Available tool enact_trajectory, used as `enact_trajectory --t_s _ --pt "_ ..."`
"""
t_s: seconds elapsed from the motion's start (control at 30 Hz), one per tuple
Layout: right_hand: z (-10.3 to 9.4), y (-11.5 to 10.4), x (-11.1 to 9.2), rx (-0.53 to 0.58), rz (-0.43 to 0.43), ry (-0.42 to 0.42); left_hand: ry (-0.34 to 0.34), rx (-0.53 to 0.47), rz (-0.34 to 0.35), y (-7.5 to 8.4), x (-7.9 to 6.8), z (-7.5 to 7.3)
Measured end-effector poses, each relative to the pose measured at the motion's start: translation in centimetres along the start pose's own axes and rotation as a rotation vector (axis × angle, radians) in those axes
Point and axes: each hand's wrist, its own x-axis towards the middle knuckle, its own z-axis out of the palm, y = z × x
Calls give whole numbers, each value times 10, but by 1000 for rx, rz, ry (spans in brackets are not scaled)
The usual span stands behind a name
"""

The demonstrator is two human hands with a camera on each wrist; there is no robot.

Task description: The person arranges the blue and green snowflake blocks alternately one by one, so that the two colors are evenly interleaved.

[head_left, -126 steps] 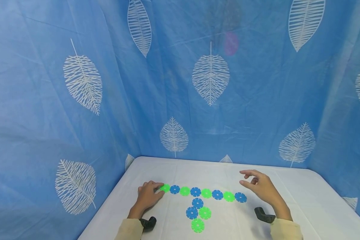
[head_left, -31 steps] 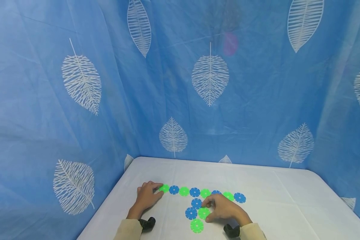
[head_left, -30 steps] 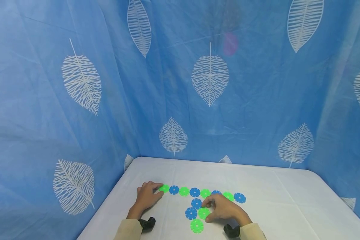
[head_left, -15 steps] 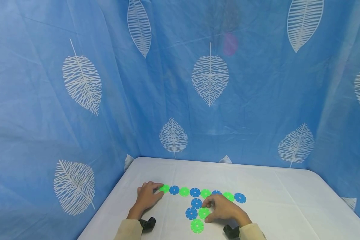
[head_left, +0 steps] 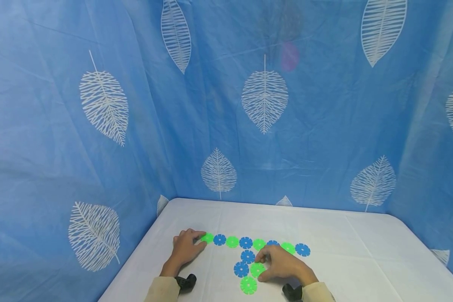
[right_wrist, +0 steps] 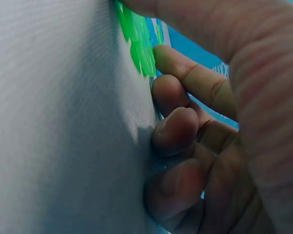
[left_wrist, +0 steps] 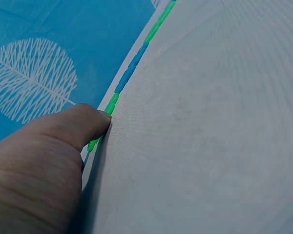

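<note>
Green disc [head_left: 257, 269] under right hand [head_left: 283, 264]: thin moulded plastic, notched rim, bright and slightly glossy; seen edge-on in the right wrist view [right_wrist: 136, 39] it looks smooth and faintly translucent. Row of green and blue discs [head_left: 246, 242]: same plastic, flat. Table cover [head_left: 362, 260]: white cloth, matt, fine woven grain, plain in the left wrist view [left_wrist: 210, 146]. Backdrop [head_left: 324, 126]: blue fabric, matt, creased, printed white leaves. Sleeves [head_left: 162, 290]: beige cloth, matt. Wrist mount [head_left: 186, 282], lower left of frame: black, matt.

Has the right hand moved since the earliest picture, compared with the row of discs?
Yes. The right hand has come down and leftward from beyond the row's right end; it now pinches the green disc below the row of discs.
</note>
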Motion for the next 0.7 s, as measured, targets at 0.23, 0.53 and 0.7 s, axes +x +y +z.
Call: enact_trajectory --t_s 0.23,0.53,0.7 --pt "0 3 0 2 -36 1 -14 1 -2 1 0 -1" --pt "1 7 -1 7 -56 -5 -30 -5 -7 3 1 -2" --pt "-1 6 -1 23 -66 -3 -20 -10 -9 3 0 -2"
